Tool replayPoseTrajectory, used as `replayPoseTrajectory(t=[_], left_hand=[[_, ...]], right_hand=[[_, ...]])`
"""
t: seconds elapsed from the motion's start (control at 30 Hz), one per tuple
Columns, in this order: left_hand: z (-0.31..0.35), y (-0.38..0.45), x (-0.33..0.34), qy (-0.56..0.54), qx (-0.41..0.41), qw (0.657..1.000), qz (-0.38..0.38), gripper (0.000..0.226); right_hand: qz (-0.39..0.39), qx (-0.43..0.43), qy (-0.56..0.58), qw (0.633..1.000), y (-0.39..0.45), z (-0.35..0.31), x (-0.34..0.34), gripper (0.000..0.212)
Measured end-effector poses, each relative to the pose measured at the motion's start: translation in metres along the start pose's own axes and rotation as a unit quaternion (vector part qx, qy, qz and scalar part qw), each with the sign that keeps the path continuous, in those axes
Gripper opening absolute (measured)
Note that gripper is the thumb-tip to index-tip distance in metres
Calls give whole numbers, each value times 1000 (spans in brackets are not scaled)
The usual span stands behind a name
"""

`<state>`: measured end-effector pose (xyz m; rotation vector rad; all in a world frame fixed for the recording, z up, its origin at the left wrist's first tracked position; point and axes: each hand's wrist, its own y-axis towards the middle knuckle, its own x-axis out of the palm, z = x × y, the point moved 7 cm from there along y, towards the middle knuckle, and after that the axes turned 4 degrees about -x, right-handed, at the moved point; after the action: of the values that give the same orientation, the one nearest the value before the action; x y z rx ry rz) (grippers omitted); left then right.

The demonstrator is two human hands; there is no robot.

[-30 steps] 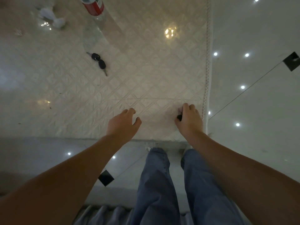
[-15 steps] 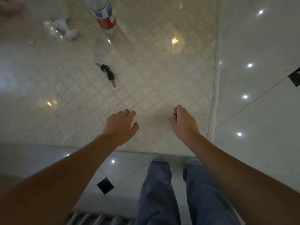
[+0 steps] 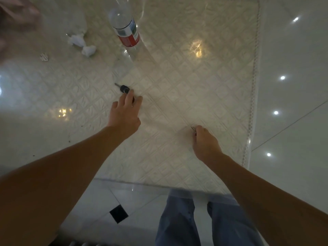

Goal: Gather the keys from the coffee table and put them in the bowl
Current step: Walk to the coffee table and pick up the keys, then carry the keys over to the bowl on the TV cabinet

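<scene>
Worktop [image 3: 204, 89]: glossy clear sheet over quilted, diamond-embossed cloth. Key [image 3: 124, 89] at left hand [image 3: 124, 114] fingertips: black glossy plastic head, metal blade. Bottle [image 3: 126, 27] beyond: clear plastic. Floor [image 3: 292, 121]: polished glossy tile.

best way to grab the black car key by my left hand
Pinch the black car key across its fob, not the thin metal blade pointing up-left. It lies flat on the table, so come from above; your left hand is already there.

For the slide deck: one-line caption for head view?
Left hand reaches black keys; right hand grips another key.
</scene>
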<state>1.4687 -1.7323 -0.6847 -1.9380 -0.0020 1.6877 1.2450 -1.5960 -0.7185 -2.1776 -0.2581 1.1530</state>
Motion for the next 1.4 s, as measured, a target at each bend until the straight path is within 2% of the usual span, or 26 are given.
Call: replayPoseTrajectory(t=[0.1,0.23,0.33,0.43,0.6,0.7,0.9,1.1,1.2,1.4], left_hand=[[-8,15,-1,11,-11,1000,-14,74],[-19,30,-12,41,-20,999,2,78],[-30,37,-14,17,-44,999,-10,80],[-30,39,-10,-42,-51,997,-49,69],[-17,29,-13,-71,-56,995,-28,39],[1,13,-6,-94,-52,994,-29,35],[47,-28,15,-93,-35,994,-48,43],[87,-62,29,-135,-10,988,-67,16],[94,-78,37,-167,-43,982,-81,11],[108,-118,49,-205,-121,964,-120,22]], right_hand=[[-10,11,-5,1000,1,1,1,21],[-14,21,-10,1000,1,1,2,20],[-11,20,-12,1000,0,1,2,19],[-14,21,-11,1000,-1,1,3,19],[-15,24,-14,999,-2,-1,3,22],[-14,16,-12,1000,-2,-2,2,22],[-1,-13,-22,1000,-5,-3,0,19],[-11,-21,-8,1000,-7,2,-1,18],[-8,-28,6,1000,-9,4,-4,21],[11,-16,109,994,-33,18,-7,20]])
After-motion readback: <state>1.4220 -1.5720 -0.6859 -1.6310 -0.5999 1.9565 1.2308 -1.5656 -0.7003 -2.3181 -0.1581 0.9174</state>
